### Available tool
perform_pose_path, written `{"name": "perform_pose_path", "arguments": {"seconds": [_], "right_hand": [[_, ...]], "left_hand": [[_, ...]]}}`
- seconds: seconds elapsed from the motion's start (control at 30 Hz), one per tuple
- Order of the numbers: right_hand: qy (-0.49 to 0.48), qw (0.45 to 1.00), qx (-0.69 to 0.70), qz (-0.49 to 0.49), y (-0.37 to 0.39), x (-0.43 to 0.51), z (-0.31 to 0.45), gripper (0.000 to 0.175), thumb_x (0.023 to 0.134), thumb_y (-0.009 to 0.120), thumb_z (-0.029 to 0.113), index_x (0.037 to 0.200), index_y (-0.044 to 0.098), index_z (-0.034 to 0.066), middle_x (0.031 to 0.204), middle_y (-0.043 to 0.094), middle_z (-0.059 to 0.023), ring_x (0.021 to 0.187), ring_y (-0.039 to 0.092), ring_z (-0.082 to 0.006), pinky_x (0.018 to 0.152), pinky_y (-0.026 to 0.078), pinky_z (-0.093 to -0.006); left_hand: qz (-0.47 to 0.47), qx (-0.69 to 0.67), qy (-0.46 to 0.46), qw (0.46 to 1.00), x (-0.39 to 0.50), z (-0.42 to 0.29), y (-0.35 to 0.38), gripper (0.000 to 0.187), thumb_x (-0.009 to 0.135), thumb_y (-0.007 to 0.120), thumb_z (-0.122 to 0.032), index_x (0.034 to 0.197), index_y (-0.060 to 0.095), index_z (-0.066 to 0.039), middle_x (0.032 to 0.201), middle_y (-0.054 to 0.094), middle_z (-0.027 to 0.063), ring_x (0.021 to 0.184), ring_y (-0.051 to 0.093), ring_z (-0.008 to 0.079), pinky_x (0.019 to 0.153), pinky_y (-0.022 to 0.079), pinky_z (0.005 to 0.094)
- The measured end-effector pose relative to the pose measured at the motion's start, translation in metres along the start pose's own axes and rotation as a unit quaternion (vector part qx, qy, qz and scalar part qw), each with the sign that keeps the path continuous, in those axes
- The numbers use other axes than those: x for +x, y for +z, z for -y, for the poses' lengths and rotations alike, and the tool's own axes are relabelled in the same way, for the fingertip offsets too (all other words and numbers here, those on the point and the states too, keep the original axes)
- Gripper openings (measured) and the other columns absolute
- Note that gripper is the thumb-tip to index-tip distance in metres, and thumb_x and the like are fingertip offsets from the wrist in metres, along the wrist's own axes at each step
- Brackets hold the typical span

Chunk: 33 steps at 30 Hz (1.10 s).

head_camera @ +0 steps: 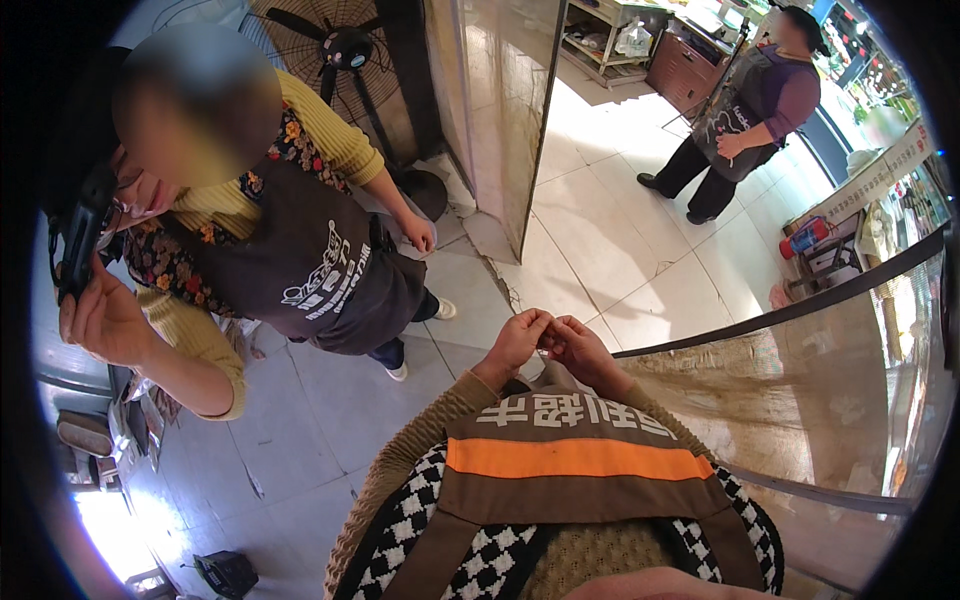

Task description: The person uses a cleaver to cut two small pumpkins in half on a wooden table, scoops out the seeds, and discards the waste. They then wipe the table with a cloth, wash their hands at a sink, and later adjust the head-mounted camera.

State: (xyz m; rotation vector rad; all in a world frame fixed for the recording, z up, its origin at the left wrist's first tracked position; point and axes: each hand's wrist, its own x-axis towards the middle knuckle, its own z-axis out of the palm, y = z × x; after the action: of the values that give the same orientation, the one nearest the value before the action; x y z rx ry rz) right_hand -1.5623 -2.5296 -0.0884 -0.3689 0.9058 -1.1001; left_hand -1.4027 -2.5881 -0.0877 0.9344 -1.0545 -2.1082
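My left hand (517,343) and my right hand (586,352) meet in front of my body, with the fingertips pressed together. Whether anything small is pinched between them is hidden. Just below them is the brown apron (517,491) I wear, with an orange band (577,459) and pale lettering across its chest. Ribbed brown sleeves (409,420) cover both my forearms, and a black-and-white checked vest (401,536) shows under the apron straps.
Close on the left, a person (300,255) in a dark apron raises a black device (79,240). Behind stands a black fan (349,49). A doorway with a panel (502,90) leads to another person (750,127). Translucent curtain sheeting (787,397) hangs at my right, near a fire extinguisher (804,237).
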Motion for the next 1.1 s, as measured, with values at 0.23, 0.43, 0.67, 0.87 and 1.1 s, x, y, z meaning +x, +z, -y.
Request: {"name": "perform_pose_path", "arguments": {"seconds": [0.23,0.43,0.67,0.87,1.1], "right_hand": [[-0.077,0.97,-0.22,-0.066,0.002,0.002,0.014,0.019,0.099,0.066,0.023,0.101,0.068,0.0047,0.085,0.067,-0.0001,0.069,0.058,-0.0074,0.064,0.049,-0.0213],[-0.136,0.914,-0.373,-0.081,-0.002,0.001,0.024,0.02,0.096,0.069,0.018,0.104,0.072,-0.0007,0.092,0.072,-0.0035,0.075,0.064,-0.0091,0.067,0.053,-0.0239],[-0.185,0.851,-0.483,-0.092,-0.005,0.002,0.029,0.016,0.09,0.073,0.016,0.096,0.073,0.0006,0.085,0.071,-0.0072,0.073,0.065,-0.0112,0.066,0.053,-0.0271],[-0.232,0.808,-0.53,-0.111,-0.006,0.004,0.03,0.013,0.084,0.072,0.012,0.082,0.067,0.0004,0.076,0.064,-0.0096,0.065,0.062,-0.0166,0.061,0.05,-0.0305],[-0.269,0.807,-0.502,-0.154,-0.012,0.01,0.027,0.01,0.082,0.069,0.007,0.08,0.062,0.0005,0.074,0.062,-0.0091,0.064,0.06,-0.0162,0.061,0.049,-0.0301]], "left_hand": [[-0.025,0.007,0.007,1.0,0.005,-0.001,-0.004,0.018,0.101,0.063,-0.019,0.102,0.065,-0.001,0.082,0.065,0.0003,0.069,0.057,0.0075,0.063,0.049,0.0228],[-0.007,0.063,0.031,0.998,0.003,-0.005,-0.004,0.016,0.098,0.066,-0.016,0.1,0.067,0.0,0.083,0.065,0.0003,0.069,0.057,0.0064,0.063,0.048,0.0221],[-0.004,0.141,0.041,0.989,0.005,-0.005,-0.005,0.015,0.098,0.066,-0.016,0.101,0.068,-0.001,0.085,0.065,0.0,0.073,0.058,0.0065,0.067,0.048,0.0221],[-0.01,0.25,0.082,0.965,0.007,-0.006,-0.001,0.017,0.098,0.064,-0.014,0.104,0.069,0.001,0.085,0.068,0.0017,0.074,0.061,0.0075,0.068,0.051,0.0231],[0.0,0.247,0.094,0.964,0.003,-0.013,0.01,0.024,0.101,0.055,-0.013,0.116,0.07,-0.001,0.085,0.068,0.003,0.075,0.062,0.0087,0.069,0.052,0.0248]]}}
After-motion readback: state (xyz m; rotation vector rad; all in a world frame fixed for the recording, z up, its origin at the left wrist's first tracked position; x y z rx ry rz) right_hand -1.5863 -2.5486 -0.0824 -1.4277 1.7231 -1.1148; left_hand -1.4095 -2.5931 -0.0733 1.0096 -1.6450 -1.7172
